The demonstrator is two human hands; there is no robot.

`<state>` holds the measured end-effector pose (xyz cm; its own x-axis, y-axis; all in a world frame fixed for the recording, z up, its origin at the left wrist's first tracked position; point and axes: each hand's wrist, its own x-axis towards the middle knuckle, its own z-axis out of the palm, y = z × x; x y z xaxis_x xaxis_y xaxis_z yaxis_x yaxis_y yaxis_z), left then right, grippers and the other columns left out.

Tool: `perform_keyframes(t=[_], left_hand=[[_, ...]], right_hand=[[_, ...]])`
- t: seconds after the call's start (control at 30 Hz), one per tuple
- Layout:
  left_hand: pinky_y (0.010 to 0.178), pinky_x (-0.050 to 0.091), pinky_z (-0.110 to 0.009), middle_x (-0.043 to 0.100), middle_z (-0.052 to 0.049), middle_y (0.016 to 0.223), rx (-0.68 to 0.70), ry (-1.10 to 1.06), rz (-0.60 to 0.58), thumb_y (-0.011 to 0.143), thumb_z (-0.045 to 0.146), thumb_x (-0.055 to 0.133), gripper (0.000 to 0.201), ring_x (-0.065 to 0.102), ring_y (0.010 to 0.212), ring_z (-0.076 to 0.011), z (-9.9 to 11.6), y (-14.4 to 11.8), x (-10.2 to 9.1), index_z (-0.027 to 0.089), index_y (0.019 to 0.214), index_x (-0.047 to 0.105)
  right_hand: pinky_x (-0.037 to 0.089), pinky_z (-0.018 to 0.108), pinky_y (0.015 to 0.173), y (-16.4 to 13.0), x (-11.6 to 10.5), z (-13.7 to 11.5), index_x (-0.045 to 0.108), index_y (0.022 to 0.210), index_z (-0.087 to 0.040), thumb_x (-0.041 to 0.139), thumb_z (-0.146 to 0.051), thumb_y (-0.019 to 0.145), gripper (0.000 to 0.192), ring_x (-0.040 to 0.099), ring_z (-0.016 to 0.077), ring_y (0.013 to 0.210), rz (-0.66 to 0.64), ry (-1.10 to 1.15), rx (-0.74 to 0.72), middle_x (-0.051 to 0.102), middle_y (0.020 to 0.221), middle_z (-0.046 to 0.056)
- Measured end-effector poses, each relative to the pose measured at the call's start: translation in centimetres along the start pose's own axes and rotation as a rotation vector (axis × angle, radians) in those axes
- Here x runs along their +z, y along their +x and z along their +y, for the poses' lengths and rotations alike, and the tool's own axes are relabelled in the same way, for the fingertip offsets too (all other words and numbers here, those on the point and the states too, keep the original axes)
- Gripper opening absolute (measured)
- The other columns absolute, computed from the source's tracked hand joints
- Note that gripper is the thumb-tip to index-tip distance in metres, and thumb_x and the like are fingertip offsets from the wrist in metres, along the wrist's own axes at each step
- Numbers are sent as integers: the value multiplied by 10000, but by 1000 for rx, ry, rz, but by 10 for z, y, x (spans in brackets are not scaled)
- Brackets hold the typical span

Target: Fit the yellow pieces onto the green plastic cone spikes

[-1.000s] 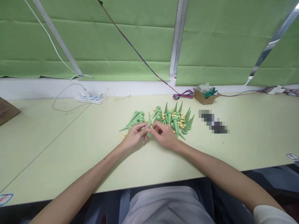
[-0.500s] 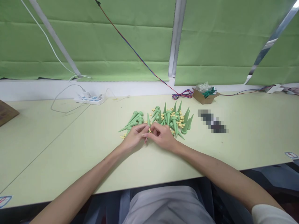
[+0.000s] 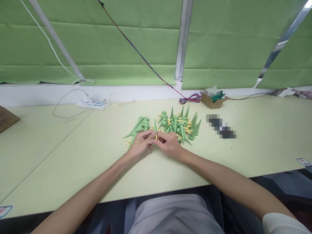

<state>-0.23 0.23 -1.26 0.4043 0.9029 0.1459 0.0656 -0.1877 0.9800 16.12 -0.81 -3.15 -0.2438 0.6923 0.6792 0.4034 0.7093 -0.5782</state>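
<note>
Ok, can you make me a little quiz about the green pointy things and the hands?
1. True or false: the green cone held between the left hand and the right hand points its tip away from the person.
2. Which is on the far side of the table, left of the cones? A) a white power strip B) a red kettle C) a blue bucket
3. Fill in: the small bits scattered among the pile of cones are ____ in colour.

Key: 1 true; 2 A, the white power strip; 3 yellow.
</note>
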Motion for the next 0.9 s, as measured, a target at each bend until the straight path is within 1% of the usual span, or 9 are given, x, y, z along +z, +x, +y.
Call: perform_keyframes(t=[0.27, 0.37, 0.53, 0.67, 0.9], left_hand=[[479, 380, -237, 546, -3, 640, -1, -10, 5, 916, 568, 625, 480, 434, 522, -92, -2, 1, 0, 158, 669, 596], [487, 383, -248, 564, -7, 650, -4, -8, 8, 914, 581, 621, 484, 450, 509, -93, -1, 1, 0, 160, 677, 599], [532, 396, -273, 499, 10, 521, -21, 0, 31, 952, 592, 551, 536, 480, 495, -118, 1, 0, 0, 170, 621, 561], [543, 399, -281, 508, 6, 514, -27, 13, 32, 951, 603, 542, 548, 481, 496, -125, 2, 0, 0, 176, 608, 539], [547, 397, -277, 506, 8, 517, -30, 17, 23, 966, 585, 530, 541, 474, 498, -121, 2, 0, 0, 174, 613, 535]], right_hand=[[309, 225, 498, -2, 2, 3, 524, 635, -191, 630, -511, 955, 464, 322, 79, 481, -15, -80, 0, 414, 516, -64], [307, 221, 494, -1, 2, 1, 501, 633, -194, 629, -533, 947, 480, 327, 76, 481, -13, -61, 24, 410, 513, -67], [312, 224, 489, 0, 1, -2, 418, 636, -212, 613, -604, 925, 524, 320, 78, 477, -17, 16, 76, 397, 499, -74], [312, 225, 486, 0, 1, -3, 415, 646, -216, 618, -611, 916, 520, 319, 78, 475, -30, 40, 118, 388, 495, -80], [309, 221, 485, 0, 0, -2, 386, 656, -220, 630, -603, 908, 519, 310, 75, 470, -15, 79, 109, 377, 489, -87]])
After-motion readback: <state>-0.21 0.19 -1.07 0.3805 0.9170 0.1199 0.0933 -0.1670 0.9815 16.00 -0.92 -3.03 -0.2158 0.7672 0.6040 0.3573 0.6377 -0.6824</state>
